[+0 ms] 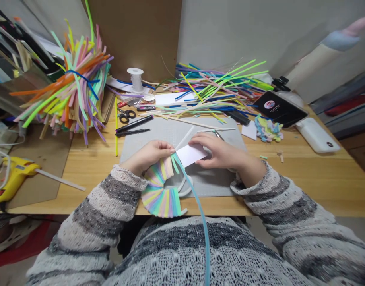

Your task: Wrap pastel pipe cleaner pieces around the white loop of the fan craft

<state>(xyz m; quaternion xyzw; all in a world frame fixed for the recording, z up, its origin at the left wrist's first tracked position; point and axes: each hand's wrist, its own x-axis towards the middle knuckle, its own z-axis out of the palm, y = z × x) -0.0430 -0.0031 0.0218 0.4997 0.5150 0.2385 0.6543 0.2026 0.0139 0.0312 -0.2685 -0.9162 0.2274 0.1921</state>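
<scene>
My left hand (159,153) pinches the upper end of a curved band of pastel pipe cleaners (163,201), laid side by side in pink, yellow, lilac, blue and green. From its fingertips a long light blue pipe cleaner (199,204) hangs down over my lap. My right hand (214,151) grips a small white card (191,154) between thumb and fingers, its near end close to my left fingertips. White pipe cleaner ends (186,137) stick out above and below the band. Under both hands lies a grey cutting mat (167,127).
Black pens (134,124), scissors (127,115) and a clear spool (136,80) lie at back left. Loose pipe cleaners (218,87) cover the back. A big bundle (78,85) and yellow glue gun (14,178) are left; a phone (280,108) and white power bank (318,135) right.
</scene>
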